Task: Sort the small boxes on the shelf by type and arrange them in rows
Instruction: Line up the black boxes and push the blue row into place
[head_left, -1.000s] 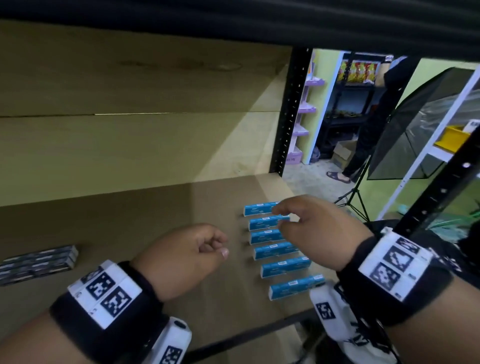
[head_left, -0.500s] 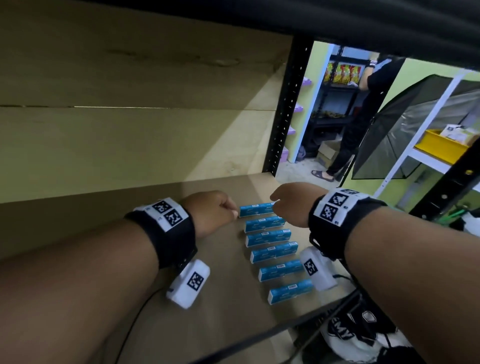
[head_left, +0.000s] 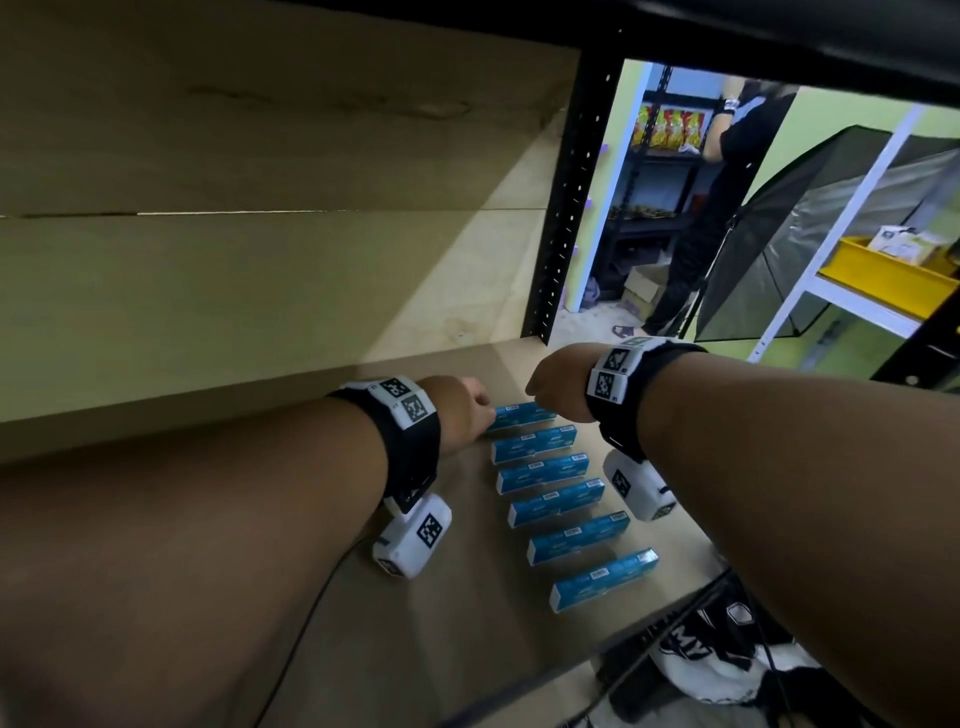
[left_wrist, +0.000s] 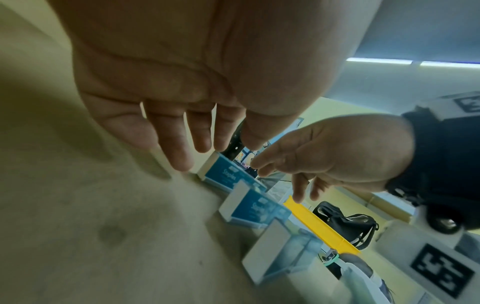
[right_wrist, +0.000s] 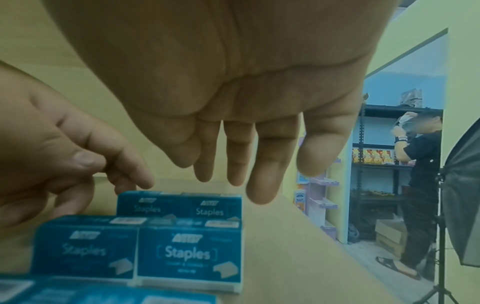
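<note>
Several blue staples boxes (head_left: 556, 501) lie in one column on the brown shelf board (head_left: 457, 613), right of centre. Both hands are at the farthest box (head_left: 519, 415). My left hand (head_left: 470, 408) is at its left end, with relaxed fingers that touch the box end in the right wrist view. My right hand (head_left: 545, 387) hovers over its right end, fingers straight and pointing down, holding nothing. The left wrist view shows the left fingers (left_wrist: 182, 156) beside the farthest box (left_wrist: 221, 172). The right wrist view shows the right fingers (right_wrist: 259, 185) just above the farthest box (right_wrist: 182, 205).
A cardboard back wall (head_left: 234, 286) closes the shelf behind the hands. A black perforated post (head_left: 566, 208) stands at the back right corner. Beyond it are a person in black (head_left: 717, 208), a lighting umbrella (head_left: 810, 234) and a yellow bin (head_left: 883, 265). The shelf's front edge (head_left: 623, 639) runs near the closest box.
Both arms have reached forward to the far end of the column. The left hand has uncurled and moved from mid-shelf to the farthest box's left end. The right hand stays over that box.
</note>
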